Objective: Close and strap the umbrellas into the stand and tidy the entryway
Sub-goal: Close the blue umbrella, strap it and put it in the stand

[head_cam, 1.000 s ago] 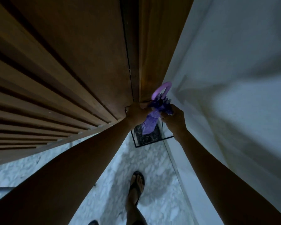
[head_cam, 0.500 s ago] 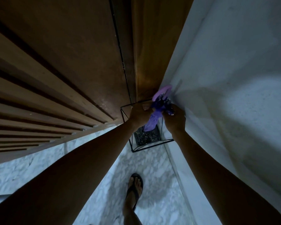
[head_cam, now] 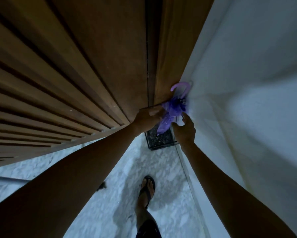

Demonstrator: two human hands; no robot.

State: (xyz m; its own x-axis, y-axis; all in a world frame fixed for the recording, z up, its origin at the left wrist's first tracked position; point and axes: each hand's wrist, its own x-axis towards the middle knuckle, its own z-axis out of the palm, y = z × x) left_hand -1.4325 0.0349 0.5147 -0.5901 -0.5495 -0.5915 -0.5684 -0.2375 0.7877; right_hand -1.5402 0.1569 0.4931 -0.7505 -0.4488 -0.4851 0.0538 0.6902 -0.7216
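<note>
Purple folded umbrella with curved lilac handle (head_cam: 168, 117) stands tip-down in the black wire-frame stand (head_cam: 159, 140), in the corner. Left hand (head_cam: 147, 118) clasps its canopy; right hand (head_cam: 184, 129) hovers beside, fingers (head_cam: 185, 117) spread, empty. Best gather the folds snug before fastening the strap.

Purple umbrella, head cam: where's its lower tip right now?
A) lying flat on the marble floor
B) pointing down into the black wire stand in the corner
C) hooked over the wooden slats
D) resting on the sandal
B: the purple umbrella hangs handle-up between the left hand and right hand, its folded tip dropping into the black wire stand in the corner between wood panel and white wall.
</note>
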